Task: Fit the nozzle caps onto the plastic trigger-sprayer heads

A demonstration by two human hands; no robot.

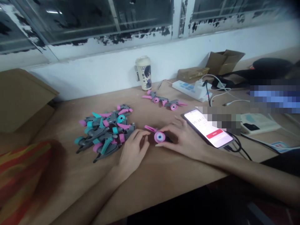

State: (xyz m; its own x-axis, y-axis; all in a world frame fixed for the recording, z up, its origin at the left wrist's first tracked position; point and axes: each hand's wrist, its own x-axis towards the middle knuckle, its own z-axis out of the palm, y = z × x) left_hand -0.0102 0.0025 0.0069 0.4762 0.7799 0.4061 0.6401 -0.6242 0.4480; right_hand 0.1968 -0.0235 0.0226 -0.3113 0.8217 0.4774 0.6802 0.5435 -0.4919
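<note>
A small grey toy with a pink wheel (159, 137) and a pink fin lies on the wooden table between my hands. My right hand (181, 137) is closed round its grey body, fingertips by the wheel. My left hand (133, 148) rests beside it, fingers curled, thumb and forefinger close to the pink fin; whether it grips anything is unclear. Just left of that hand lies a pile of grey, pink and teal toy pieces (105, 131). Two finished pink and grey toys (164, 100) lie further back.
A phone (207, 128) with a lit timer screen lies right of my right hand, with cables behind it. A coffee cup (143, 72), a power strip (191, 89) and cardboard boxes (223, 61) stand along the wall. A cardboard box (21, 97) stands at the left.
</note>
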